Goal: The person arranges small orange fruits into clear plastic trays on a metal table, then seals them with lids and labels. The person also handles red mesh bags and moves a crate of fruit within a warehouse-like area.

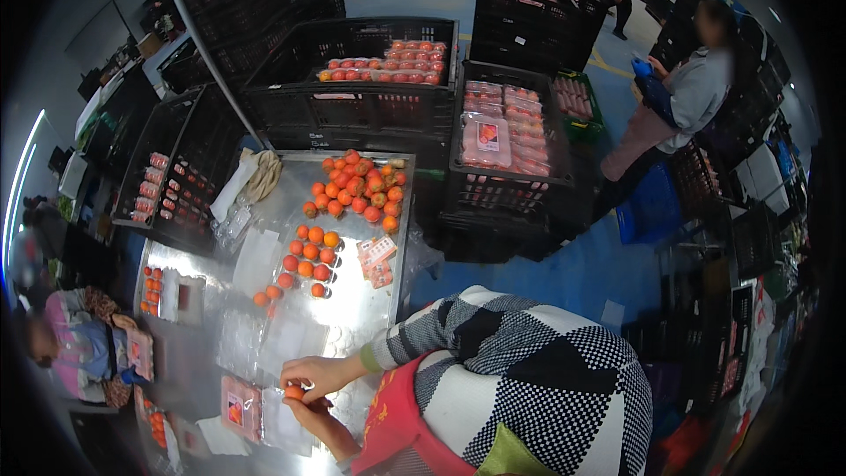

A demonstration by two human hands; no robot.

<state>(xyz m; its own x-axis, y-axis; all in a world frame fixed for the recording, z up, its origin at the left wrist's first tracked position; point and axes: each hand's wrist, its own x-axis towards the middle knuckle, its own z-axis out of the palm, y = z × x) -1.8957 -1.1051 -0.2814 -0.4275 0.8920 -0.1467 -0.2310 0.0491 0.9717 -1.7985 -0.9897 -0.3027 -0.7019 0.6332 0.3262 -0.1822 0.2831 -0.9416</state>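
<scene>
My right hand (318, 375) and my left hand (310, 415) meet over the steel table, both with fingers on one small orange-red fruit (294, 393), apparently a persimmon. Part of the fruit is hidden by the fingers. Just left of my hands lies a clear packed tray (241, 408) with a printed label. Beyond my right hand, several loose fruits (310, 251) stand in rough rows on the steel table (360, 304). Farther off is a heap of the same fruit (353, 185), some with brown calyxes showing.
Printed labels (377, 258) lie beside the rows. A cloth (264, 175) and clear plastic packaging (232, 225) occupy the far left corner. Black crates (509, 192) of packed fruit border the table. One co-worker (86, 350) holds a tray at left; another person (694, 92) stands at right.
</scene>
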